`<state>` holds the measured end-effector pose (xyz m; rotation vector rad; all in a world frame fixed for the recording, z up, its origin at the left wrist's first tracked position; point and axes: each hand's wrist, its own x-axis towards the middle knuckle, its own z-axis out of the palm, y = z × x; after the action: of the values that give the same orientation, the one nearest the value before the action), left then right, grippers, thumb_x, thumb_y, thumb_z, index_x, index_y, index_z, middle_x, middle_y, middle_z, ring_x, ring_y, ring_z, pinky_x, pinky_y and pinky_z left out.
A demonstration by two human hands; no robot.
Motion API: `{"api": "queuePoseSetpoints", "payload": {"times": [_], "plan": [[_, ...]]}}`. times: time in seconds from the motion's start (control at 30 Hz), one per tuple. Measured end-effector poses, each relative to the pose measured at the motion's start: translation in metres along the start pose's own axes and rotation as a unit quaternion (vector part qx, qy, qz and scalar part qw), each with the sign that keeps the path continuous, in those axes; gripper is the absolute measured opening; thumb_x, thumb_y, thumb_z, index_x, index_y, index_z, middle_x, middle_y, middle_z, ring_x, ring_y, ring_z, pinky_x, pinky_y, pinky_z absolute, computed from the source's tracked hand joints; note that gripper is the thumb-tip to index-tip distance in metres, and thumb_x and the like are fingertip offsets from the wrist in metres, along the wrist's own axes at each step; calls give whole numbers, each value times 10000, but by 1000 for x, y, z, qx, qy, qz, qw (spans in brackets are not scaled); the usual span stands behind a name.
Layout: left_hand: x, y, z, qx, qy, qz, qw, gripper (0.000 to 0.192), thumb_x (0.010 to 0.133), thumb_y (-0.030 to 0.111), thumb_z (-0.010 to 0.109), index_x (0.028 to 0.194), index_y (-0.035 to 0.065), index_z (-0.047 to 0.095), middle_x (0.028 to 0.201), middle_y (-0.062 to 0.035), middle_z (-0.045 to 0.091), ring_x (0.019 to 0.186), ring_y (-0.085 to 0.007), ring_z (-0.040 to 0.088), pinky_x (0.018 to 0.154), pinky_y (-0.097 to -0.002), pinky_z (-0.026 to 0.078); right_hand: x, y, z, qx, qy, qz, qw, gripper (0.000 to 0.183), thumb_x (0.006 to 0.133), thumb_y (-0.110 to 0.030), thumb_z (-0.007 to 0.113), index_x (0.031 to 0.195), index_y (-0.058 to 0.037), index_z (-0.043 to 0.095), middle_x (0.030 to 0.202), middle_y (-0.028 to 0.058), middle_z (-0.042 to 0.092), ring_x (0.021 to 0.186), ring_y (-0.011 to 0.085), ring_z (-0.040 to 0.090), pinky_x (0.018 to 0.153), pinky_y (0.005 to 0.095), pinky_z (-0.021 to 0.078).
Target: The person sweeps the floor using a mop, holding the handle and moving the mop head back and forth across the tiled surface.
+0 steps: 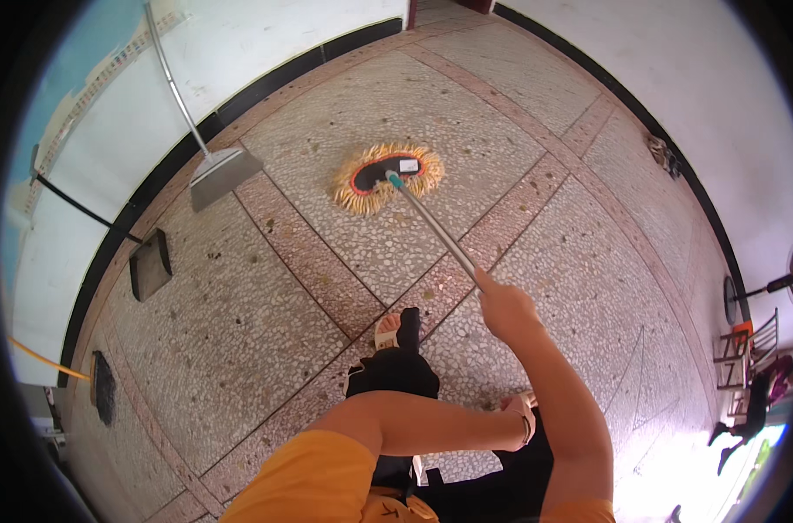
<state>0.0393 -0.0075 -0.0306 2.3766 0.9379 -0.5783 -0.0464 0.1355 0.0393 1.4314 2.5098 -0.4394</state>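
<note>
My right hand [509, 310] grips the metal handle [445, 238] of a mop, which slopes down and away from me. At its far end, the yellow fringed mop head [387, 176] lies flat on the floor, with a dark middle, an orange border and a teal joint. My left forearm [449, 421] crosses in front of my body, with a band [527, 421] around its wrist. Behind my right forearm, the left hand is hidden, so its hold cannot be seen. My sandalled foot [388, 330] is below the mop.
Speckled terrazzo floor [292, 261] spreads around me, dotted with small dark bits. Along the left wall are a metal-handled broom or squeegee [223, 173], a long-handled dustpan [151, 265] and a black-bristled broom [102, 389]. Shoes [663, 157], a chair [736, 359] and a person [756, 399] are at right.
</note>
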Motion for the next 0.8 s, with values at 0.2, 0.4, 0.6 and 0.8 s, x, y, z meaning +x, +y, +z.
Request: {"api": "queuePoseSetpoints", "payload": {"times": [0.2, 0.4, 0.6, 0.8], "plan": [[-30, -15, -7, -5, -14, 40, 999, 277, 690, 207, 664, 960, 152, 695, 981, -31, 669, 922, -219, 631, 649, -488, 483, -185, 57, -25, 27, -54, 95, 994, 432, 867, -235, 517, 1291, -216, 435, 682, 215, 604, 669, 411, 600, 625, 500, 472], [-44, -11, -6, 57, -70, 51, 995, 292, 713, 187, 658, 992, 103, 682, 1018, -57, 665, 932, -228, 636, 669, -467, 476, -338, 63, -81, 62, -40, 263, 962, 408, 807, -198, 603, 1211, -209, 550, 618, 212, 580, 632, 397, 592, 587, 464, 470], [-62, -1, -26, 94, -97, 130, 982, 316, 768, 176, 618, 1076, 109, 642, 1049, -76, 656, 947, -243, 636, 725, -458, 488, -317, 86, -70, 100, 17, 318, 943, 369, 814, -200, 588, 1183, -196, 580, 674, 226, 594, 672, 407, 592, 612, 456, 471], [-52, -10, -29, 46, -58, 107, 992, 269, 812, 174, 553, 1062, 104, 621, 1000, -87, 663, 928, -234, 642, 732, -427, 498, -161, 140, -11, 103, 46, 269, 957, 428, 855, -239, 502, 1277, -173, 479, 945, 271, 601, 918, 433, 566, 806, 492, 447]]}}
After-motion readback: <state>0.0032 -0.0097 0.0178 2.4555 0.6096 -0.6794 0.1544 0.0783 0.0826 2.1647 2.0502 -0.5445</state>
